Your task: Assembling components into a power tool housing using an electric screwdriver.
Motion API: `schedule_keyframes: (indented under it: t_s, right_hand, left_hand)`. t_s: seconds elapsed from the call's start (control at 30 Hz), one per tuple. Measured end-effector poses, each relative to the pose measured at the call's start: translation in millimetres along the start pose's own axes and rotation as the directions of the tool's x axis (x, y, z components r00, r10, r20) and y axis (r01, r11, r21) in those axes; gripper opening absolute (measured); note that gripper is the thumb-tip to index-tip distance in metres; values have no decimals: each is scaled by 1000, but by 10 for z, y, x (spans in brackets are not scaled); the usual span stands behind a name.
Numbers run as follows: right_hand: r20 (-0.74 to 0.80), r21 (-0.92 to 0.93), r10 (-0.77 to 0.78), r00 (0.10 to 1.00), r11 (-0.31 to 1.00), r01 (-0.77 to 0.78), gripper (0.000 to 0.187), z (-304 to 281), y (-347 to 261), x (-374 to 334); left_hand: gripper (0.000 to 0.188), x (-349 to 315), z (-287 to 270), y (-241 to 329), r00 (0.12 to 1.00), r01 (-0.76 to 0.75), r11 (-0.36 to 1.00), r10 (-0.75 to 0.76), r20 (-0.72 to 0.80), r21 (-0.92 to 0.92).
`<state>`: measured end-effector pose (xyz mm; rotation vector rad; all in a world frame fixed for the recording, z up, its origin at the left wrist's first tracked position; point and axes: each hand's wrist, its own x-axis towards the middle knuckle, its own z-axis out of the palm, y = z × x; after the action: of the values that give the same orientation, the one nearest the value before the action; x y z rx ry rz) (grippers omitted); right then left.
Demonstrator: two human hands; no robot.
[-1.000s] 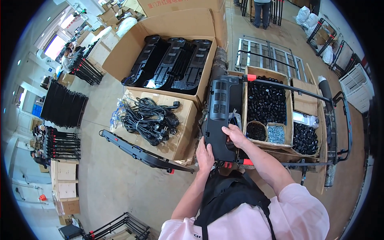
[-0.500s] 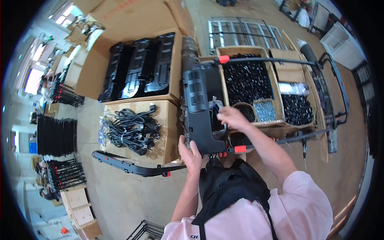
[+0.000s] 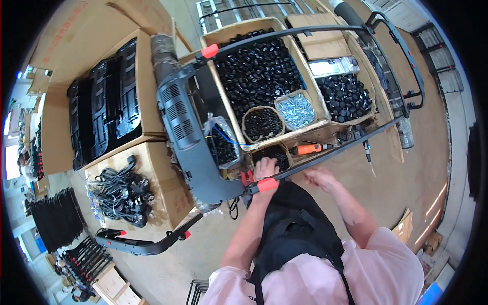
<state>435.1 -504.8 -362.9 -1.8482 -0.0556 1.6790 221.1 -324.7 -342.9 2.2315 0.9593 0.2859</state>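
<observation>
L hand (image 3: 266, 171) loosely spread (at pts bin (image 3: 290, 157)), R hand (image 3: 319, 178) part-curled

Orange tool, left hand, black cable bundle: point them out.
Orange tool (image 3: 307, 149), head view, on its orange body.
Left hand (image 3: 265, 170), head view, on its back.
Black cable bundle (image 3: 122, 191), head view, on its middle coils.

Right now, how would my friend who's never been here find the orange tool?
Find the big pale tray full of shiny black pieces. Look just below its near edge, to the right of the left hand: the stick-shaped orange tool lies there. It is bright orange, unlike the black bits beside it.
</observation>
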Motion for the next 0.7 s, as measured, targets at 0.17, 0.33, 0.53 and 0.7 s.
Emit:
schedule_keyframes:
  t_s: [0.17,0.33,0.53,0.7]
  right_hand:
    - [-194,597,10,981,794,110,26,89,-86,836]
    - [-328,579,176,928,814,50,29,319,-495,1046]
    - [-480,538,89,873,816,212,23,145,-659,1213]
    - [23,736,7,1000,676,-22,22,-538,-489,1026]
  left_hand:
    - [57,367,183,-37,971,87,987,-115,209,138]
    - [56,482,101,61,900,69,955,-184,395,288]
    - [42,467,294,-84,887,35,970,-141,440,241]
    - [32,482,353,-296,929,126,992,-127,347,26]
